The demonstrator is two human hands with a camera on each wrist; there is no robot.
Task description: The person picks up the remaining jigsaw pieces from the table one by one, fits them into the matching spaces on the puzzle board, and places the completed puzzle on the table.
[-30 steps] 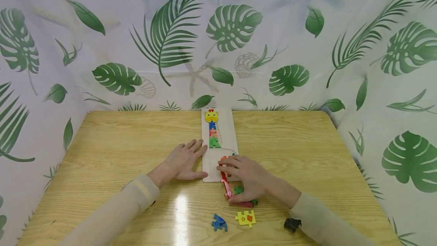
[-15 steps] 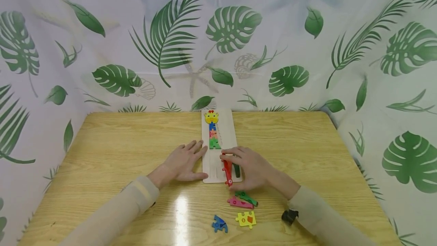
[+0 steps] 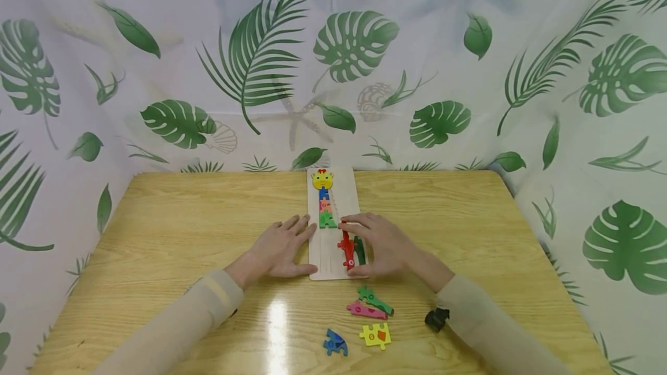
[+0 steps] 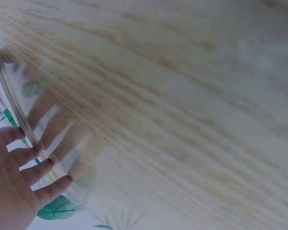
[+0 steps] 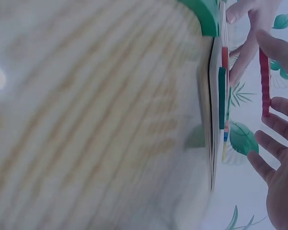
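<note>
A red puzzle piece (image 3: 348,249) is pinched between the thumb and fingers of my right hand (image 3: 388,245). In the right wrist view the red piece stands edge-on, raised above the wooden puzzle board (image 3: 345,190). My left hand (image 3: 278,250) lies with fingers spread along the board's left edge, its fingertips touching it. A yellow giraffe head (image 3: 322,179) tops the board, with blue (image 3: 324,194), pink (image 3: 325,205) and green (image 3: 327,220) neck pieces joined below. Beside the red piece, a dark green piece (image 3: 360,251) lies on the board, partly hidden by my right hand.
Loose on the table in front of the board are a green piece (image 3: 376,300), a pink piece (image 3: 367,309), a yellow piece (image 3: 376,335) and a blue piece (image 3: 335,342). A leaf-patterned cloth (image 3: 292,74) hangs around the wooden table (image 3: 208,201).
My right hand has carried the red piece away from me, from near the loose pieces to over the board's lower right. The left hand has stayed in place.
</note>
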